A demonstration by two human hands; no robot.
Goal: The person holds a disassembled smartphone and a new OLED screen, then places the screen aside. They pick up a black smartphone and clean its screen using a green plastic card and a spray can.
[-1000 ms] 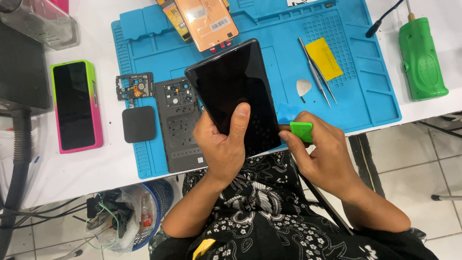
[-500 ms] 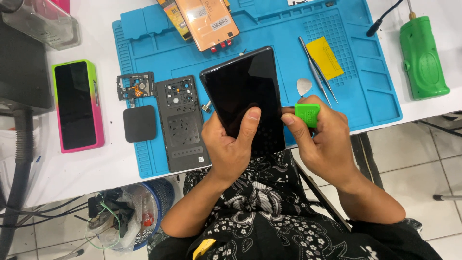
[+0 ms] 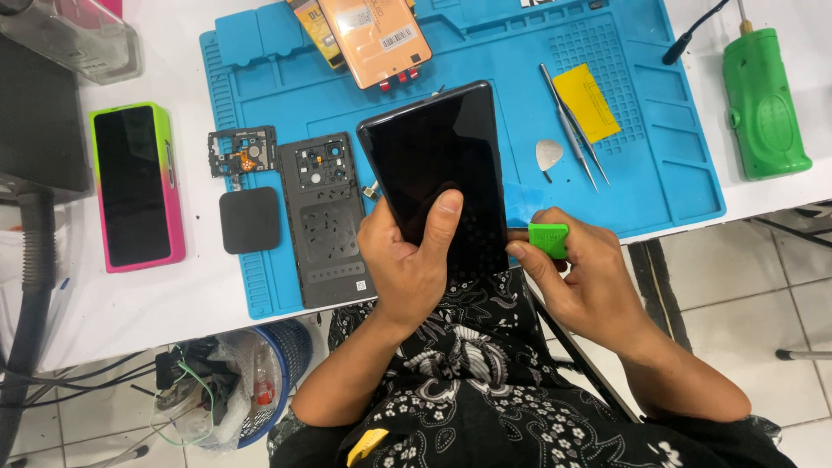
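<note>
Left hand (image 3: pixel 407 264) has its fingers clamped round the black glossy slab phone (image 3: pixel 442 178), held tilted over the blue silicone repair mat (image 3: pixel 659 165). Right hand (image 3: pixel 589 277) pinches a small green plastic pry tool (image 3: pixel 548 239) at the phone's right edge. Looks like mid-prying; it wants gentle sliding along the seam.

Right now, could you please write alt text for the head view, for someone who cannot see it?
A person's left hand holds a dark phone over a blue work mat, while the right hand presses a green pry tool to its edge. Tweezers, a pick and phone parts lie on the mat.
</note>
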